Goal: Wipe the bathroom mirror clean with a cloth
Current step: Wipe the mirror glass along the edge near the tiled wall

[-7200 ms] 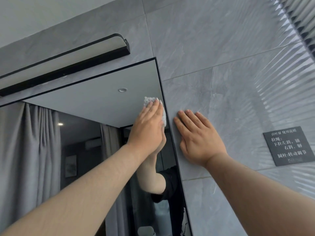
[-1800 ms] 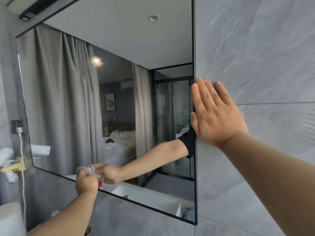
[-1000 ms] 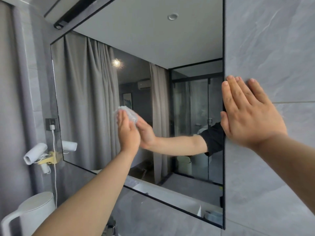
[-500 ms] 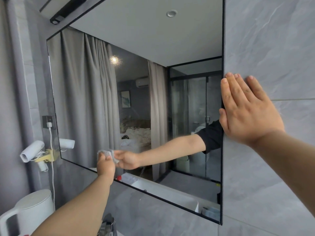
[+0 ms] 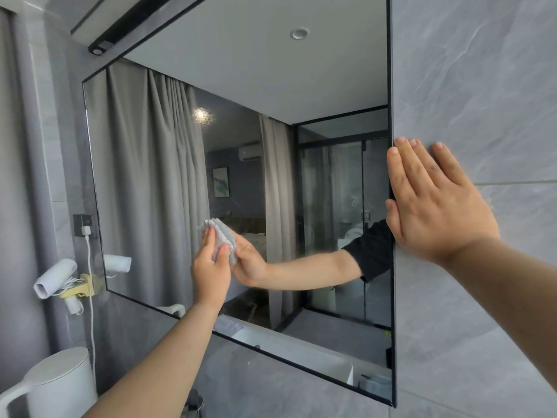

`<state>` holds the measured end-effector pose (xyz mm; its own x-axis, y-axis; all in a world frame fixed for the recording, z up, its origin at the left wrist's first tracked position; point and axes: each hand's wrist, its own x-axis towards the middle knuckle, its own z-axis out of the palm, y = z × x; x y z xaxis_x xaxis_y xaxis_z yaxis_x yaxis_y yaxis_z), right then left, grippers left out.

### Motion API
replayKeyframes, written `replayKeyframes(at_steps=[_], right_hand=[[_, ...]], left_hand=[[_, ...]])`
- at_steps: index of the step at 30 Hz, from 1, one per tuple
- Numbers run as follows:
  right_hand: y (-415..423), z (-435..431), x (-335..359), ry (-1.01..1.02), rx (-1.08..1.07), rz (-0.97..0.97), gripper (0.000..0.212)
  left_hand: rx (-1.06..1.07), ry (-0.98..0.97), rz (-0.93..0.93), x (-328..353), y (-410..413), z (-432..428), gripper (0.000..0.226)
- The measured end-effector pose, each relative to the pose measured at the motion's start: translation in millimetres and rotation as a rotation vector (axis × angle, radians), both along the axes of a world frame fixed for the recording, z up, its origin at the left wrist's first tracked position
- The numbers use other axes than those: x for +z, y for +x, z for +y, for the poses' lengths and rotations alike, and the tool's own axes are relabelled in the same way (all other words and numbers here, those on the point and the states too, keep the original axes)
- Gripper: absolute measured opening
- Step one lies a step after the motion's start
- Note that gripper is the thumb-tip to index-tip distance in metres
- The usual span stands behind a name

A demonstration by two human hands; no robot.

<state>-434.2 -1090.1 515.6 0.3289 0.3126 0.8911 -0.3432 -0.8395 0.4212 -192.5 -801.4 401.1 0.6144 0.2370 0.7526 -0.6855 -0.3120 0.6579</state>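
Item: cloth (image 5: 221, 241), small, pale, bunched into ridged folds. Pressed flat against the mirror (image 5: 168, 182) in its lower middle, nearer the bottom edge than the top, well apart from the right edge and the left edge alike.

Held by: left hand (image 5: 211, 271), arm reaching up from below. Fingers (image 5: 207, 242) close together and laid over the near side of the cloth, thumb against its right side, pinning rather than clenching. Cloth lying above and just right of the fingertips, between palm and glass.

Long axis of cloth: roughly upright, tilted a little to the right toward the bottom; folded ridges pointing up and slightly left. Broad face turned to the glass.

Nearer hand: left, touching the cloth. Right hand (image 5: 434, 209) well apart from it, flat on the grey tiled wall (image 5: 482, 86) just beside the mirror's right edge, fingers straight and close together, thumb overlapping the dark frame; serving as a brace, holding nothing.

Judged step: mid-wipe, stroke free to run up or sideways; direction not told by a single view. Unwiped share of glass not discernible; no plain smears visible.

Also present: hair dryer (image 5: 55, 277) in a wall holder left of the mirror's lower left corner; white kettle (image 5: 57, 384) below it.
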Motion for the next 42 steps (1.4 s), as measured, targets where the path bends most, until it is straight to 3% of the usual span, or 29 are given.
replayKeyframes(at_steps=[3,9,14,19,25,30,32,37,42], right_hand=[[0,0,1,-0.006,-0.005,-0.007,0.065],[2,-2,0,-0.006,-0.006,-0.009,0.066],[2,-2,0,-0.010,0.002,-0.015,0.066],[2,-1,0,-0.007,0.014,-0.018,0.065],[1,0,-1,-0.005,0.020,-0.017,0.065],[1,0,-1,-0.005,0.020,-0.023,0.064],[1,-1,-1,-0.006,0.020,-0.026,0.064],[0,-1,-2,-0.004,0.029,-0.025,0.064],[1,-2,-1,-0.011,0.027,-0.029,0.064]], left_hand=[[0.074,-0.138,0.098,-18,10,6,0.052],[0.046,-0.386,0.494,-110,32,38,0.047],[0.050,-0.417,0.537,-120,28,21,0.026],[0.064,-0.236,0.237,-71,1,-16,0.055],[-0.036,0.182,-0.205,-27,-57,-64,0.056],[0.023,0.399,-0.335,3,-32,-53,0.051],[0.052,0.351,-0.284,14,-15,-45,0.050],[0.145,-0.056,0.058,19,20,-9,0.051],[0.121,-0.422,0.529,-50,83,34,0.054]])
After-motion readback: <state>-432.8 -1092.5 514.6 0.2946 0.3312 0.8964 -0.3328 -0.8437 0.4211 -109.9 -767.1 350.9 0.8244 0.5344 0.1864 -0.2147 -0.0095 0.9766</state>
